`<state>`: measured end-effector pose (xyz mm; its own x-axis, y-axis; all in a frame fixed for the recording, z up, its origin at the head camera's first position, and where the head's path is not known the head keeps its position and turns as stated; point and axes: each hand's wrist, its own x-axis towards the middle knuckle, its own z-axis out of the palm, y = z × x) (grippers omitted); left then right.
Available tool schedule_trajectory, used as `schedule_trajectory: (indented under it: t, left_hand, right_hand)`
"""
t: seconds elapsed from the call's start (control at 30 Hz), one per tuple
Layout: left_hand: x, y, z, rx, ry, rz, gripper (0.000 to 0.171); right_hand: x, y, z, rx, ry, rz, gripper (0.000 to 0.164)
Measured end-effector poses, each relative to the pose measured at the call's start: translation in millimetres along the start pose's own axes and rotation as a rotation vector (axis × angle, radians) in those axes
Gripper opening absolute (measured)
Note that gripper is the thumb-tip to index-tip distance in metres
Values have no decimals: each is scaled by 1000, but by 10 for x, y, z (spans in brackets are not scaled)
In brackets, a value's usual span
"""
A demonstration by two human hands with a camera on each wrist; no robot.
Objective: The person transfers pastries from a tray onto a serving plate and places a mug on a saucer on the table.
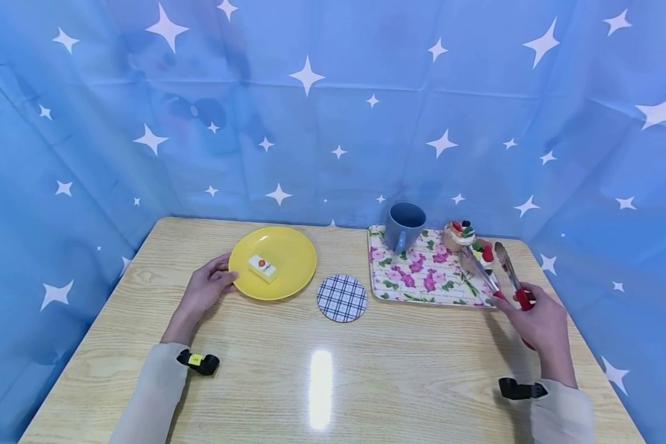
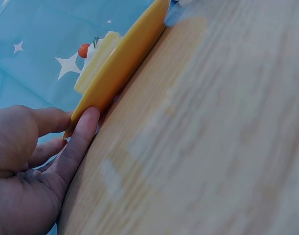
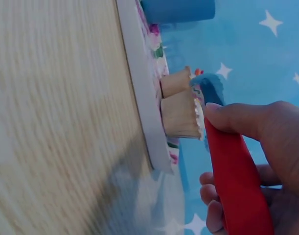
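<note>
My left hand [image 1: 208, 285] pinches the near-left rim of a yellow plate [image 1: 296, 265], thumb and fingers on either side of the edge. On the plate sits a small slice of cake [image 1: 263, 269] with an orange-red ball on top. My right hand [image 1: 542, 322] holds tongs [image 3: 235, 181] by their red handles. The tongs' metal arms are spread, with their tips about the nearer-right cupcake [image 3: 181, 116]; whether they touch it I cannot tell. A second cupcake [image 1: 452, 239], topped with fruit, stands just beyond on the flowered tray [image 1: 388, 290].
A blue mug [image 1: 404, 227] stands on the tray's back left part. Between plate and tray lies a round checked coaster [image 1: 341, 298]. Behind the wooden table [image 1: 244, 382] hangs a blue curtain [image 1: 333, 117] with white stars.
</note>
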<state>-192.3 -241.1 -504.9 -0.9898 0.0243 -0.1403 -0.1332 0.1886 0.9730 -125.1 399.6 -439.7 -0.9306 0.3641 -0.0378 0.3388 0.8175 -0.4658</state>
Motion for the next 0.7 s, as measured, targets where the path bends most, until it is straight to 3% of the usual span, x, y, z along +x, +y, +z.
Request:
schedule_trajectory:
  t: [0.7]
  left_hand:
    - [0,-2,-4,-8,-12,10,65]
  right_hand:
    - [77,75,155,-7,-22,-2,90]
